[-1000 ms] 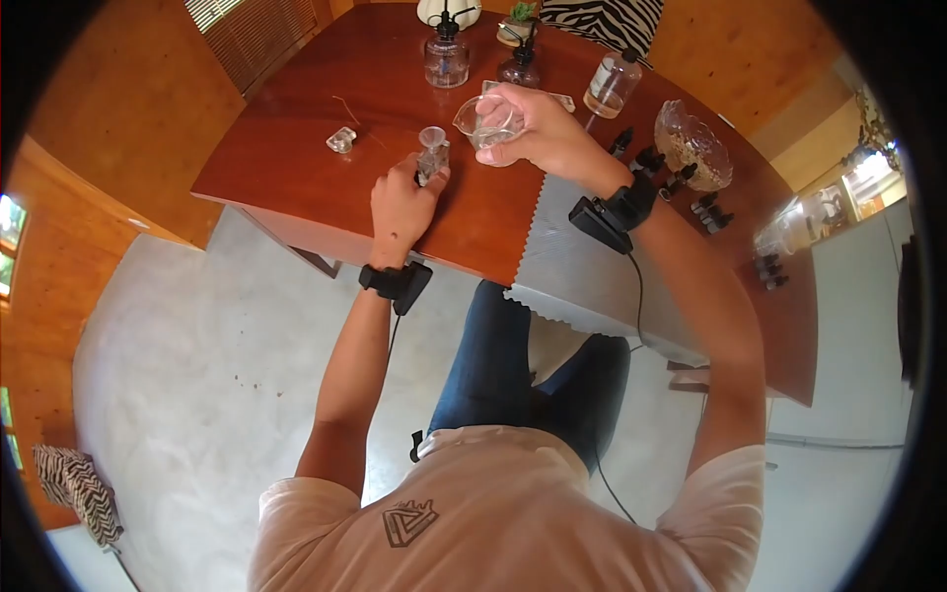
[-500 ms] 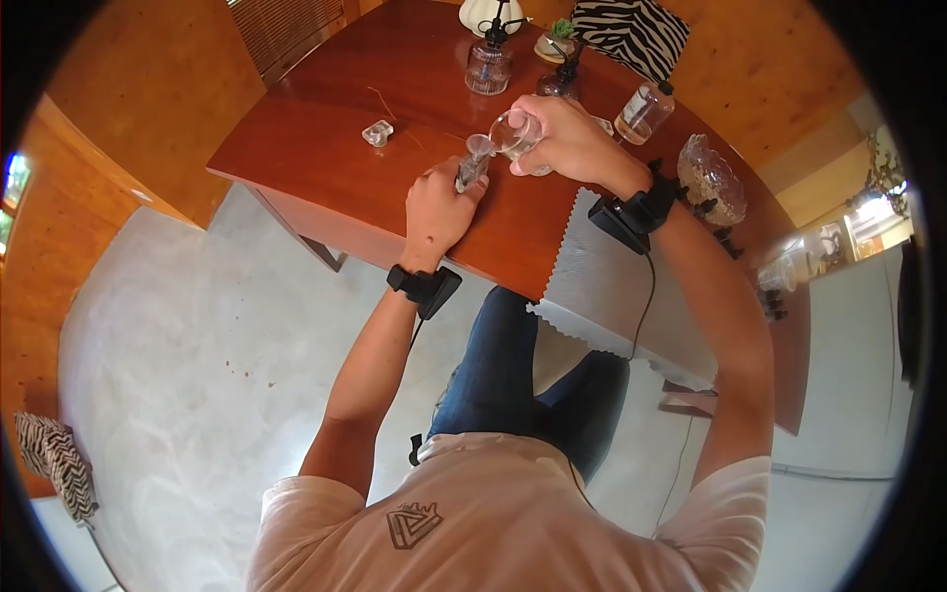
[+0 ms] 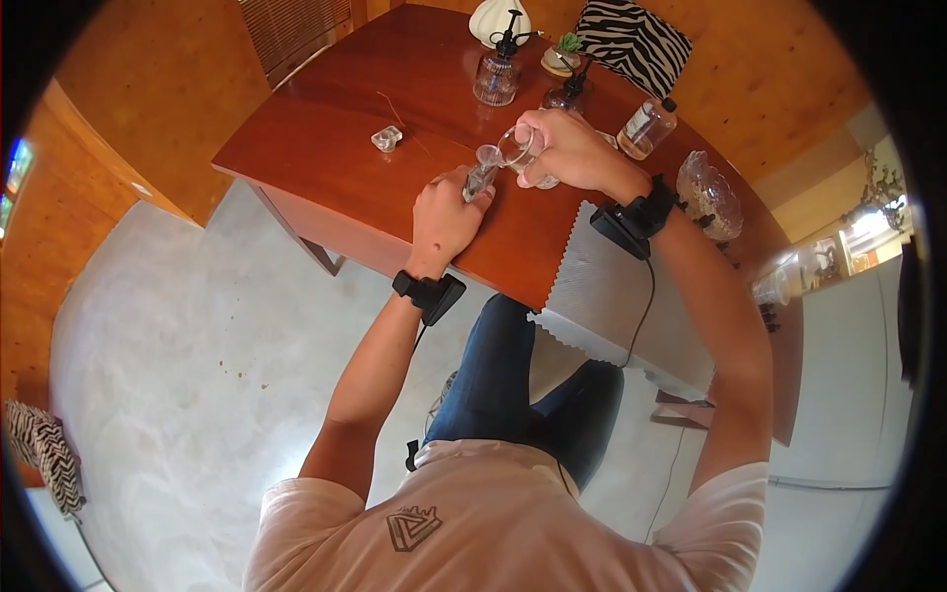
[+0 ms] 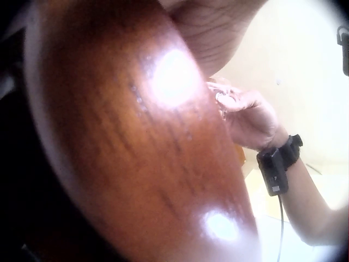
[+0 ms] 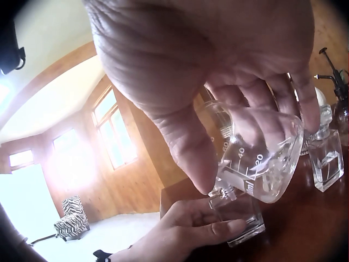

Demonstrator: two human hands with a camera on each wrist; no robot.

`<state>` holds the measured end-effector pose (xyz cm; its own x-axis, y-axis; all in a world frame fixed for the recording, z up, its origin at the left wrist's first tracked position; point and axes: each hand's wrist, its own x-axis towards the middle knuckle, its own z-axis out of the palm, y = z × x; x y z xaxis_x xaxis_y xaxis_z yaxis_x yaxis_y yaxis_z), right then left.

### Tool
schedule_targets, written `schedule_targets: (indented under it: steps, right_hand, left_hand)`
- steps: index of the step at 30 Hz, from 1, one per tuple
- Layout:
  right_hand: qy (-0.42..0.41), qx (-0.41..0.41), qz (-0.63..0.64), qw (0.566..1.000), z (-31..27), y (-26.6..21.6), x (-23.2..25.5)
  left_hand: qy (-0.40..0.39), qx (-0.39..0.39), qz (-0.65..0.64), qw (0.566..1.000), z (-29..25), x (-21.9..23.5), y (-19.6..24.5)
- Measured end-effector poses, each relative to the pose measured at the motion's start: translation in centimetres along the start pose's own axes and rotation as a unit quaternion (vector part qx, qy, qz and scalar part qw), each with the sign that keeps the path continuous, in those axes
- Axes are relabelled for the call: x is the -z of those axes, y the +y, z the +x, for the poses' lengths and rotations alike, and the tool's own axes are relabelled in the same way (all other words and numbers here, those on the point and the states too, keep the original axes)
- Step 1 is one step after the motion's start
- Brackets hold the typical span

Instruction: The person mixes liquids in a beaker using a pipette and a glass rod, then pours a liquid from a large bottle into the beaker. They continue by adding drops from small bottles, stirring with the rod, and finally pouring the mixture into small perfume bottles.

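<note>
My right hand [image 3: 574, 154] holds a clear glass beaker [image 5: 262, 155] with white graduation marks, thumb on one side and fingers on the other. The beaker is tilted, its rim right at a small clear funnel [image 3: 488, 155]. That funnel stands on the neck of a small square glass bottle [image 5: 240, 221], which my left hand [image 3: 446, 219] grips low on the table. A little clear liquid shows in the beaker. In the left wrist view the wooden table fills most of the picture, and the bottle is hidden.
Left on the table lies a small clear glass piece [image 3: 387, 138]. Behind stand a ribbed spray bottle [image 3: 496, 81], a darker spray bottle [image 3: 565, 96] and a potted plant [image 3: 562, 57]. To the right are a labelled bottle [image 3: 648, 128], a glass bowl [image 3: 710, 197] and a grey mat [image 3: 626, 281].
My right hand has brought the beaker left and tilted it, so its rim meets the funnel. My left hand keeps its grip on the bottle. The head view has shifted.
</note>
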<state>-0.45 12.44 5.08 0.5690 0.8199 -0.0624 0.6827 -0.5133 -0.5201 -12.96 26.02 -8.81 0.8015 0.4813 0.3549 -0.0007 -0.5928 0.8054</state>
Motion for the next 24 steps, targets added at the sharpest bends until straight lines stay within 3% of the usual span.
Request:
schedule_targets:
  steps: [24]
  right_hand:
    - [-0.040,0.004,-0.039,0.998,1.1,0.0,0.3]
  left_hand:
    - [-0.014,0.006,-0.019,1.000,0.0,0.2,0.1]
